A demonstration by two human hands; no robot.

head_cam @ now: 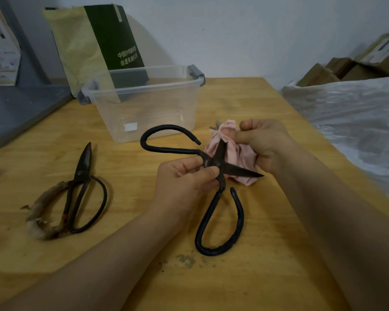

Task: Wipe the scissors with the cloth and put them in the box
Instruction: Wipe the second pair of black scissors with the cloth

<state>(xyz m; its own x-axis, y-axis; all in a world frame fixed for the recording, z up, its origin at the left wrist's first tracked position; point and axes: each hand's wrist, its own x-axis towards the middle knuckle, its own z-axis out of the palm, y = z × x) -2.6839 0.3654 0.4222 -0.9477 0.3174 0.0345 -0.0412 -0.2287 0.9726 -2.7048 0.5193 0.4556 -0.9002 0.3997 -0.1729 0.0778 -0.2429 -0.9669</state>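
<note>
Scissors (219, 153) seem heavy, stiff and sharp; left hand (180, 182) pinches their middle, right hand (265, 142) squeezes pink cloth (240, 153)

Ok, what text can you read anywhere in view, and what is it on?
"中国", rest of line blurred: dark green upright package.
"非遗茶油", uncertain, end blurred: same package, line below.
White sticker on clear plastic box: nothing readable.
Printed cardboard box, far left, and cardboard boxes, far right: too blurred.
</note>
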